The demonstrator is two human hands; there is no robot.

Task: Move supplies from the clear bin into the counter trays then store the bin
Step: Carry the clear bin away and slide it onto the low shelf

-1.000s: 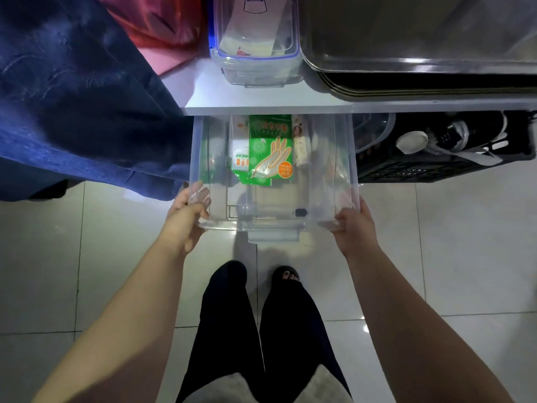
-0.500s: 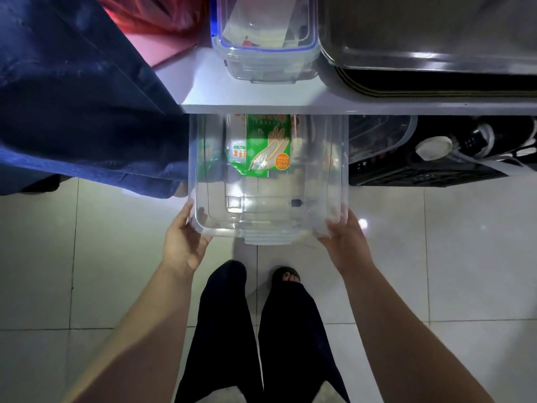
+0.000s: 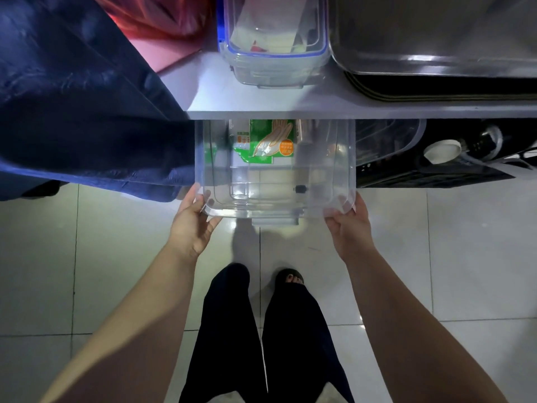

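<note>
A clear plastic bin [image 3: 345, 170] sits low under the counter edge [image 3: 319, 113], its far half hidden beneath it. Inside lies a green glove packet [image 3: 270, 144] and a small black item [image 3: 300, 188]. My left hand [image 3: 193, 225] grips the bin's near left corner. My right hand [image 3: 348, 225] grips the near right corner. On the counter stand a blue-rimmed clear tray [image 3: 276, 50] holding supplies and a large metal tray [image 3: 436, 45].
A dark blue cloth [image 3: 72, 106] hangs at the left beside the bin. A black crate [image 3: 430, 173] with a white-capped item [image 3: 441, 151] sits under the counter at right. Pale floor tiles [image 3: 101, 257] and my legs [image 3: 261, 330] are below.
The bin has slid further under the counter, away from me, with both hands following on its near corners. More of the glove packet is hidden by the counter edge.
</note>
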